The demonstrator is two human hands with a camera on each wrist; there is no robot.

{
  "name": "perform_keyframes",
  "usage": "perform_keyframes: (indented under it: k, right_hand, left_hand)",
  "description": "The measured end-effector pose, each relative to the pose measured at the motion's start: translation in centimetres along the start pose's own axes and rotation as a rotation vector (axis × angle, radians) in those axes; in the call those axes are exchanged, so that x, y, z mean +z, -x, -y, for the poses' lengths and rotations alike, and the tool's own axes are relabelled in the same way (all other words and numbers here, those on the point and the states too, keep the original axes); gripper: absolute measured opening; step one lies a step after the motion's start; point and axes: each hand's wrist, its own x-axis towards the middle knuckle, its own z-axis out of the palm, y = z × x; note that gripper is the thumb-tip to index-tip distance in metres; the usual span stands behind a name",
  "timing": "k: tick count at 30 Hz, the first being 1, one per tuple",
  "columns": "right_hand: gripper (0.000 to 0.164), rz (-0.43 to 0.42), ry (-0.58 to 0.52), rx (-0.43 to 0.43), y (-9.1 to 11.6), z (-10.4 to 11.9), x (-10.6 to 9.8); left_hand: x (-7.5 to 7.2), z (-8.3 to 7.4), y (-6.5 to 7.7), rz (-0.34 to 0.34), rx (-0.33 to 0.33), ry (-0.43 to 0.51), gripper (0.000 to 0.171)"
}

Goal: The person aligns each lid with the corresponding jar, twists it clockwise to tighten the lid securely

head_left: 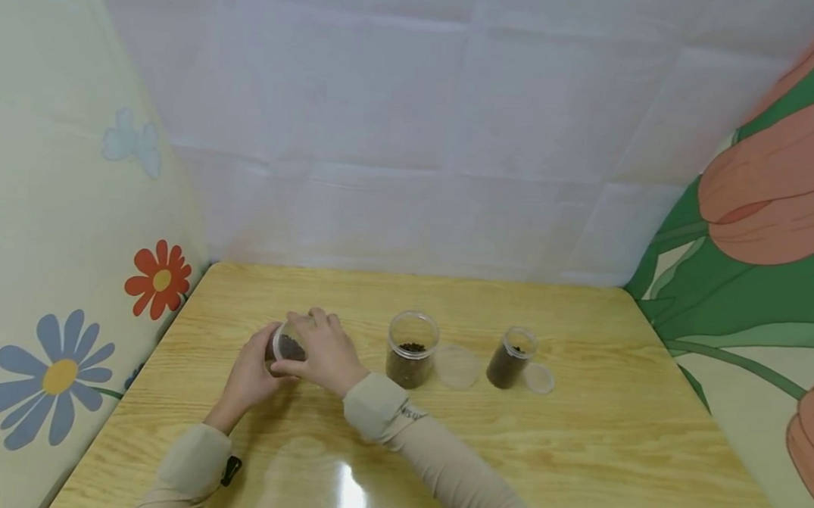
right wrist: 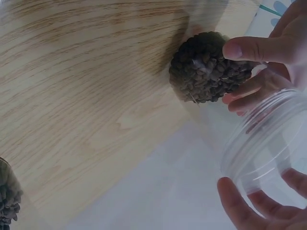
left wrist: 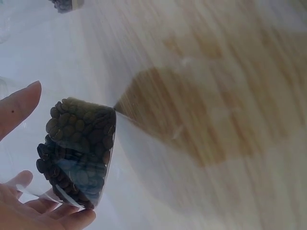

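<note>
At the table's left side, my left hand (head_left: 252,372) grips a clear jar (head_left: 290,347), tilted and partly filled with dark oval beans. The left wrist view shows its thumb and fingers on opposite sides of the jar, with the beans (left wrist: 79,148) gathered at the base. My right hand (head_left: 330,357) curls over the jar's other end. There, in the right wrist view, fingertips hold a clear ribbed lid (right wrist: 240,136). Whether the lid is loose or screwed on is hard to tell. My hands cover much of the jar in the head view.
A wide clear jar (head_left: 410,366) of dark beans stands open at the table's middle, a flat clear lid (head_left: 457,367) beside it. Farther right is a narrower open jar (head_left: 507,366) with its small lid (head_left: 539,379). White cloth (head_left: 411,148) hangs behind the wooden table (head_left: 575,458).
</note>
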Motion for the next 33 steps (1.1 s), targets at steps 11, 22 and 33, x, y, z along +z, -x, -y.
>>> perform_keyframes:
  k: [11,22,33]
  right_hand:
    - [0.084,0.045,-0.006,-0.022,-0.32,-0.03,-0.54]
    - [0.090,0.027,0.029,0.051,-0.28,0.10,-0.42]
    - [0.086,0.001,0.161,0.072,-0.06,0.10,-0.48]
  left_hand:
    - [-0.15,-0.08,-0.09,0.019,-0.043,-0.008,0.085]
    - [-0.22,-0.25,-0.11,0.016,-0.035,-0.013,0.087]
    - [-0.17,-0.19,0.00,0.008,-0.029,-0.014,0.089]
